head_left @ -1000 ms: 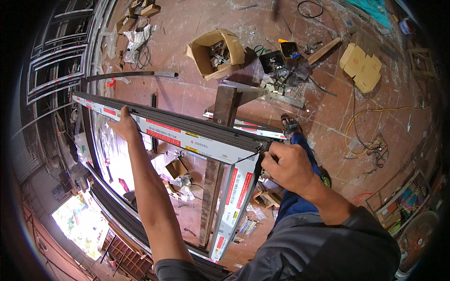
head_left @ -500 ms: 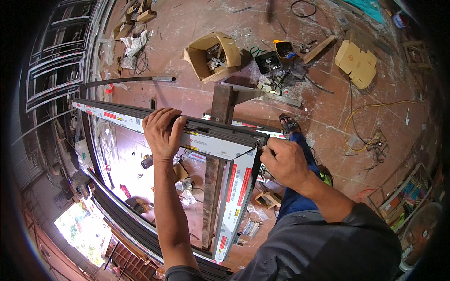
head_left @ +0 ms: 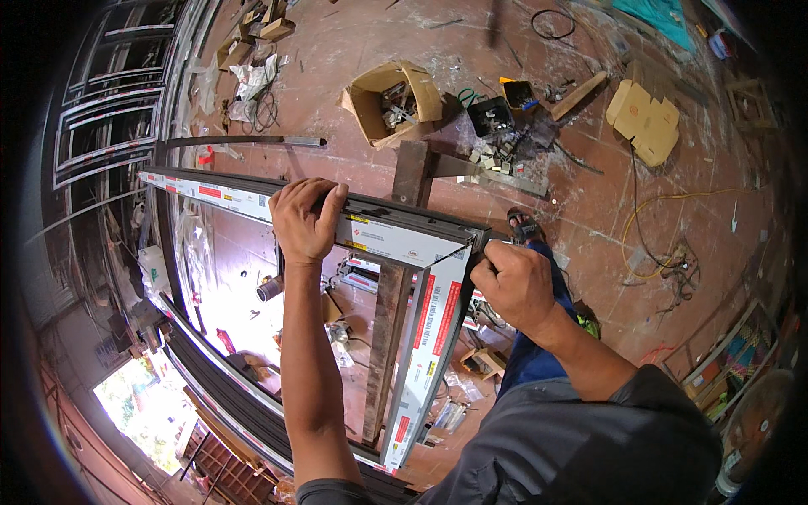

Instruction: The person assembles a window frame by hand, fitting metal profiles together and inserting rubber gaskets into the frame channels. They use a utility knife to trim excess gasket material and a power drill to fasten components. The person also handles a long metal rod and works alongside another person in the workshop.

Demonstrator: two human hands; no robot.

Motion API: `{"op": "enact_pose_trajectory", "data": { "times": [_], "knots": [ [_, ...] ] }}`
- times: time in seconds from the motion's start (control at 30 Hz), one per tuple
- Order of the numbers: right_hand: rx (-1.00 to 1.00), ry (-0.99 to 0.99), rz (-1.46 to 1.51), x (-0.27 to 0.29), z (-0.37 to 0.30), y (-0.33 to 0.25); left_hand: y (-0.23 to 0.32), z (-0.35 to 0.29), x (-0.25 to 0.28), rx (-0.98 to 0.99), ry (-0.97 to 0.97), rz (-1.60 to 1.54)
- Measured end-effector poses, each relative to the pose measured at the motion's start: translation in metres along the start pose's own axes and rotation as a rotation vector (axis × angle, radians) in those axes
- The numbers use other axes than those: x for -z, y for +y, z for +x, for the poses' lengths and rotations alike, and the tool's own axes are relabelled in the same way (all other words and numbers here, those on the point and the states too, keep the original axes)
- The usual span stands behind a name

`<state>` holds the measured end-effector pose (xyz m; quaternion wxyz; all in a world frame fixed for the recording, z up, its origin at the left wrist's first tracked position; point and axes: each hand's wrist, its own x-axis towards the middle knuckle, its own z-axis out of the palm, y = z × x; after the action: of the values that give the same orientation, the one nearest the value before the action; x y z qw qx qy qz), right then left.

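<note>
A dark aluminium frame (head_left: 393,242) covered in white protective film with red and yellow labels stands before me, its long rail running off to the left. My left hand (head_left: 305,220) is wrapped over this rail, thumb on the near right side and fingers across the top. At the right-hand corner, where the rail meets a labelled upright (head_left: 427,353), my right hand (head_left: 519,282) is closed against the outer edge. Its fingertips are partly hidden behind the corner. A thin dark seam shows at the mitred joint. Under the frame runs a rusty steel support bar (head_left: 412,172).
Beyond the frame, an open cardboard box (head_left: 425,97) of metal pieces sits on the tiled floor, beside a black tray (head_left: 490,116) and loose small parts. A flattened cardboard piece (head_left: 644,122) and a yellow cable (head_left: 640,219) lie to the right. More frames (head_left: 109,109) stand at far left.
My view has shifted slightly, so the scene sits a little further right. Both hands keep their hold on the frame; the right hand's fingers have turned a little at the corner.
</note>
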<state>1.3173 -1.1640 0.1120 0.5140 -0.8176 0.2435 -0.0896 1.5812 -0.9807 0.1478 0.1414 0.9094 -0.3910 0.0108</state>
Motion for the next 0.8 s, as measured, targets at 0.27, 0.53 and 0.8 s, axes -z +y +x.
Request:
{"op": "enact_pose_trajectory", "data": {
  "times": [0.27, 0.53, 0.8],
  "knots": [
    [-0.267, -0.089, 1.06, -0.056, -0.025, 0.049, 0.008, 0.021, 0.012, 0.031, -0.274, 0.174],
    [-0.179, 0.103, 1.325, -0.09, -0.026, 0.013, 0.007, 0.038, 0.016, 0.081, -0.525, 0.179],
    [-0.193, 0.009, 1.513, -0.092, -0.019, 0.012, 0.005, 0.04, 0.012, 0.043, -0.547, 0.206]
  ]
}}
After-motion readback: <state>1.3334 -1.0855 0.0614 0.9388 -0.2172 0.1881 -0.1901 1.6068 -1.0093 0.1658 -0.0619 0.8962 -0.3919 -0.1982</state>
